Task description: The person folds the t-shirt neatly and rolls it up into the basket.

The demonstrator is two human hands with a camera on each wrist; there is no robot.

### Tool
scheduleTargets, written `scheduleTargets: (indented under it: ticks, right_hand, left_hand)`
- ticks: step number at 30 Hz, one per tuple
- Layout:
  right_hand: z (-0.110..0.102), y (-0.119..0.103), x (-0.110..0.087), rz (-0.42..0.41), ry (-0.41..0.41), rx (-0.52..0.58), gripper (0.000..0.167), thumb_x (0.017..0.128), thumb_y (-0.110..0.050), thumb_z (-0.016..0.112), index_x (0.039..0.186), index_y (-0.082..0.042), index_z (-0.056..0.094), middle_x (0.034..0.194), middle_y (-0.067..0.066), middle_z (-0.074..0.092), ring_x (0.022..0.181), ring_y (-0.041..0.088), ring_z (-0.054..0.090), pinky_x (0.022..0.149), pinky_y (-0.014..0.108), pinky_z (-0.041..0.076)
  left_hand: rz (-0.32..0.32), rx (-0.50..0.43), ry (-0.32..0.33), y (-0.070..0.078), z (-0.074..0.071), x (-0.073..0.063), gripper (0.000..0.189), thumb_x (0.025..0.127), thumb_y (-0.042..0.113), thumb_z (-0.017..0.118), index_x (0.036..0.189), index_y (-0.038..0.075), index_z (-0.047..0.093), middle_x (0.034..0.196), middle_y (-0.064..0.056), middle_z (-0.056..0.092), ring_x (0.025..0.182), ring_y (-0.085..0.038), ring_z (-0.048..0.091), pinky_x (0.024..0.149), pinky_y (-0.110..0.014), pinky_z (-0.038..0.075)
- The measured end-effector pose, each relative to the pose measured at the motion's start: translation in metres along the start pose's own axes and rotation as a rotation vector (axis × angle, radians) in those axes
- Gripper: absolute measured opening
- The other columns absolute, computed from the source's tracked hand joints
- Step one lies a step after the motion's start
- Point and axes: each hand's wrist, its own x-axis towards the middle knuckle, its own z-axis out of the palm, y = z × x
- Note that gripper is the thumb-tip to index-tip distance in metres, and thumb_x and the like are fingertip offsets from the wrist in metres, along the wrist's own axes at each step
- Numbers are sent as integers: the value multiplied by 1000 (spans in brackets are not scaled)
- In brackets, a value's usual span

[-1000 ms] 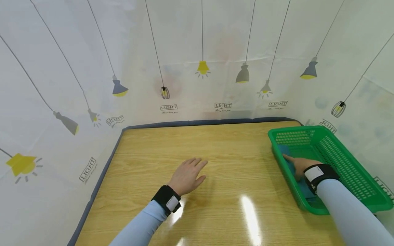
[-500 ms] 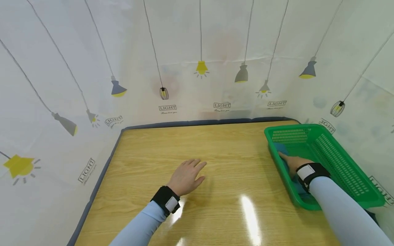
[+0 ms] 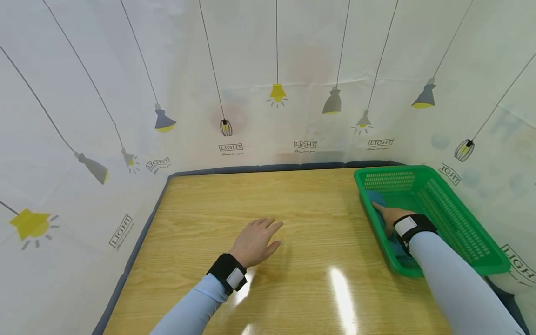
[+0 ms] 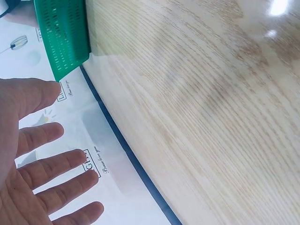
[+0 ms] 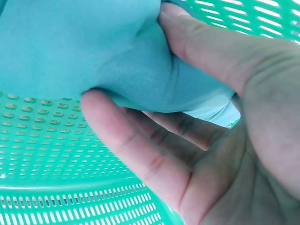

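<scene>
A green perforated plastic basket [image 3: 454, 221] sits at the right of the wooden table [image 3: 268, 195]. Along its left wall lies a folded blue cloth [image 3: 376, 197]. My right hand [image 3: 390, 217] reaches into the basket and grips this cloth. The right wrist view shows the thumb on one side of the soft blue fabric [image 5: 89, 47] and the fingers tucked under the other, bunching it. My left hand [image 3: 254, 243] hovers over the middle of the table, fingers spread and nothing held. Its palm [image 4: 21, 197] shows bare in the left wrist view.
A white sheet [image 3: 251, 60] printed with hanging lamps covers the walls behind and at both sides. A dark strip [image 3: 268, 167] runs along the table's far edge. Something dark [image 3: 504, 298] shows below the basket's right corner.
The basket has slid left over the table, together with my right hand and the cloth inside it. My left hand has stayed nearly in place, fingers spread.
</scene>
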Motion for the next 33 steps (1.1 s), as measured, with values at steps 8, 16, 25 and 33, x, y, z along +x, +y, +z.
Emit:
scheduleTargets:
  ticks: [8,16,25,33]
  right_hand:
    - [-3,2,6,-19,27,-83,105,75,-1,79,154,-1,11,144,46,28,123,60,44,70,44,53]
    - [-4,5,5,-21,13,-66,106,76,-7,80,155,-1,9,145,46,26,123,59,44,81,54,53]
    - [-37,-7,-17,-79,96,-121,107,75,-26,84,153,4,17,140,40,42,116,53,54,85,56,51]
    - [-76,-61,-61,-156,321,-213,89,90,-34,68,156,-6,17,104,24,67,73,29,65,59,41,50]
  left_hand:
    - [-25,-14,-10,-2,-3,-2,49,96,39,61,139,17,54,137,-10,58,125,-28,56,105,-45,46]
    - [-19,-8,-11,-3,-3,-3,49,97,41,59,139,17,54,137,-10,58,125,-28,56,104,-45,47]
    - [-27,-43,-4,-7,-6,-3,49,96,38,62,138,14,55,136,-12,59,125,-29,56,104,-47,47]
    - [-49,-60,6,-21,-16,0,49,96,35,62,138,11,55,136,-16,58,124,-32,56,105,-46,46]
